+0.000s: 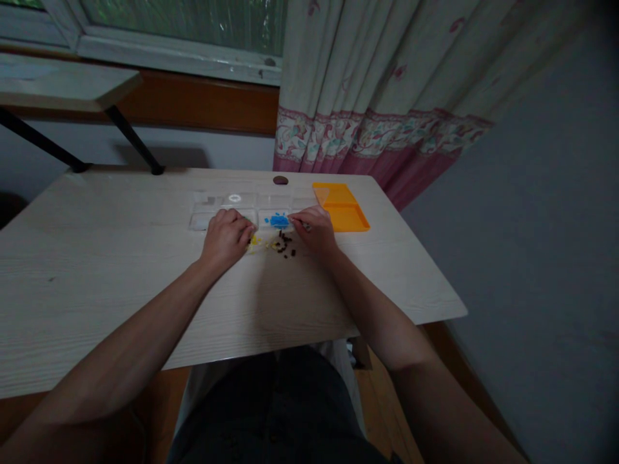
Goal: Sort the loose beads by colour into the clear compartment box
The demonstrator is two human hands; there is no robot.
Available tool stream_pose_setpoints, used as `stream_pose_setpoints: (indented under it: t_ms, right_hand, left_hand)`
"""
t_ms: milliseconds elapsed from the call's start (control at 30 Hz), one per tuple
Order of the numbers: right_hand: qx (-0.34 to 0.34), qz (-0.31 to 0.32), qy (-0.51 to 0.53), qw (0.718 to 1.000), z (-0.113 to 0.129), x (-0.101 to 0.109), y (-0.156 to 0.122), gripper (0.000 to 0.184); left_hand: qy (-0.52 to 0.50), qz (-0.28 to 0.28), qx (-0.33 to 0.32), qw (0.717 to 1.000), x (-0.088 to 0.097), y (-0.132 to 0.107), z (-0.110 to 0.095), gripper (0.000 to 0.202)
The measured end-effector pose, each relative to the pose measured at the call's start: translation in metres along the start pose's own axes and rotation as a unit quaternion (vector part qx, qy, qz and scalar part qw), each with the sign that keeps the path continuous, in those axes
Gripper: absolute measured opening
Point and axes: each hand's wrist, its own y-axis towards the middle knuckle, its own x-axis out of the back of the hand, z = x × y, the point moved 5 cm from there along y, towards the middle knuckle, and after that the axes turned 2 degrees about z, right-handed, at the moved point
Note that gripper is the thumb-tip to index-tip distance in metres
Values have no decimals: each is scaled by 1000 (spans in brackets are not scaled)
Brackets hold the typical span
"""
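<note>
A clear compartment box (274,199) lies on the table, and a heap of small blue pieces (279,221) fills part of one front compartment. My left hand (226,237) is over the box's front left part, fingers curled and pinched beside some small yellow pieces (255,241). At the right of the blue heap, my right hand (315,229) has its thumb and fingertips pressed together. Whatever either hand pinches is too small to make out. Small dark brown pieces (283,245) lie scattered on the table between the hands.
An orange-yellow divided tray (345,216) lies just right of my right hand. Behind the box is a dark oval object (280,180). The wooden table (120,258) meets a curtain (367,129) at the back, and a raised shelf (68,84) stands at the far left.
</note>
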Motion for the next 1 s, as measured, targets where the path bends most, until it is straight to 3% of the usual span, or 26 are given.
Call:
stream_pose_setpoints:
  t_ms: [300, 600, 767, 1000]
  right_hand:
    - [-2, 11, -7, 1000, 1, 0, 0, 24]
    - [-2, 9, -9, 1000, 0, 2, 0, 22]
    - [-8, 13, -9, 1000, -1, 0, 0, 22]
    - [-12, 10, -15, 1000, -3, -1, 0, 23]
  left_hand:
    - [102, 94, 51, 989, 21, -4, 5, 29]
    - [74, 186, -13, 980, 12, -4, 1, 28]
    - [79, 165, -42, 982, 4, -4, 1, 19]
    - [36, 85, -84, 992, -14, -3, -14, 20]
